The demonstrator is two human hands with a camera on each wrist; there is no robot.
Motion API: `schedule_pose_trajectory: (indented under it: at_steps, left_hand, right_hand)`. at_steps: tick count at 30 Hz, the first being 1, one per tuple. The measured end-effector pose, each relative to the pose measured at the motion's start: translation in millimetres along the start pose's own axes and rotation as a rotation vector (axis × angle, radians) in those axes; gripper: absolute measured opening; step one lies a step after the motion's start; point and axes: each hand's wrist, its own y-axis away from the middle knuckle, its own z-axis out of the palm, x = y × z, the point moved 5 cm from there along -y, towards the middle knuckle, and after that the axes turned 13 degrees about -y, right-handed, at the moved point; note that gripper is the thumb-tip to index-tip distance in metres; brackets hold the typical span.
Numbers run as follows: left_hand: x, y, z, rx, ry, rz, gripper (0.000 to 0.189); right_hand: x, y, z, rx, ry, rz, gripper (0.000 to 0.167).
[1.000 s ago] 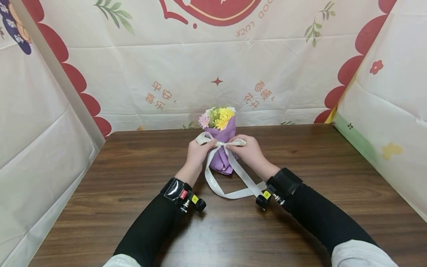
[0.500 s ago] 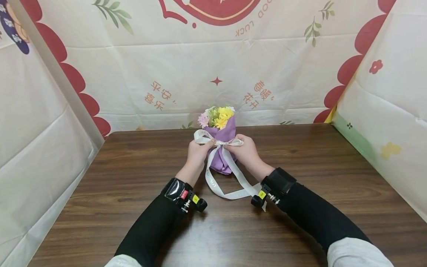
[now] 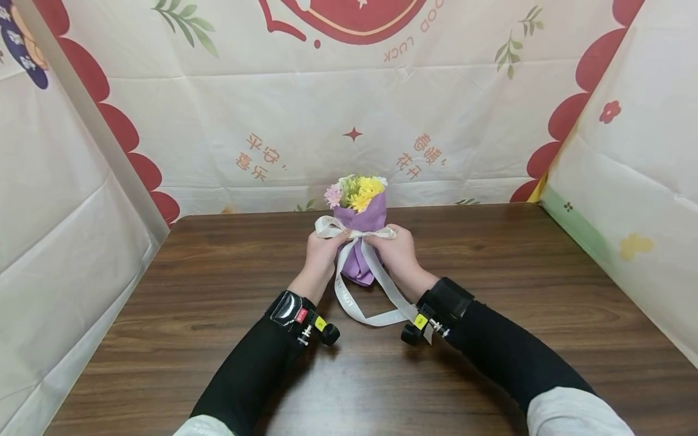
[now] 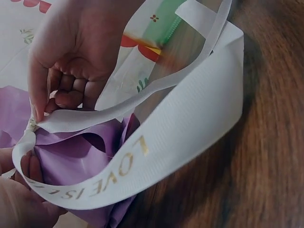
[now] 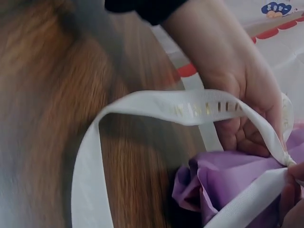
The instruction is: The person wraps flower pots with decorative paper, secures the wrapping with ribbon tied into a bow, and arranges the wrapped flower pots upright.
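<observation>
A small bouquet [image 3: 360, 197] of yellow, pink and white flowers stands in purple wrapping [image 3: 357, 266] toward the back of the table. Round its middle a white ribbon [image 3: 349, 303] with gold lettering is tied in a bow, both tails trailing down over the table. My left hand [image 3: 320, 257] pinches the bow near the knot on the left, where one loop [image 3: 325, 226] stands up. On the right, my right hand [image 3: 399, 253] pinches the bow near the knot, beside the smaller visible loop. In the left wrist view the knot [image 4: 31, 124] lies between the fingers of both hands.
The brown wooden table [image 3: 229, 339] carries the loose ribbon tails in front of the bouquet. A printed white cloth [image 3: 305, 103] hangs close behind, with more cloth on both sides. Black bands with small cameras [image 3: 329, 334] sit on both wrists.
My right hand and forearm have shifted a little left, closer to the knot. The left loop rose, then sank slightly. My left hand and the bouquet stay nearly in place.
</observation>
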Motion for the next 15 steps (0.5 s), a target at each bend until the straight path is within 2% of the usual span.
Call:
schedule_pose_trajectory:
  at_steps: [8, 15]
  left_hand:
    - [-4.2, -3.9, -5.2, 0.064, 0.006, -0.002, 0.030]
    - [0.7, -4.4, 4.4, 0.060, -0.044, 0.021, 0.029]
  right_hand:
    - [6.4, 1.1, 3.0, 0.048, -0.028, -0.063, 0.024]
    - [7.0, -0.3, 7.5, 0.100, -0.084, -0.052, 0.020]
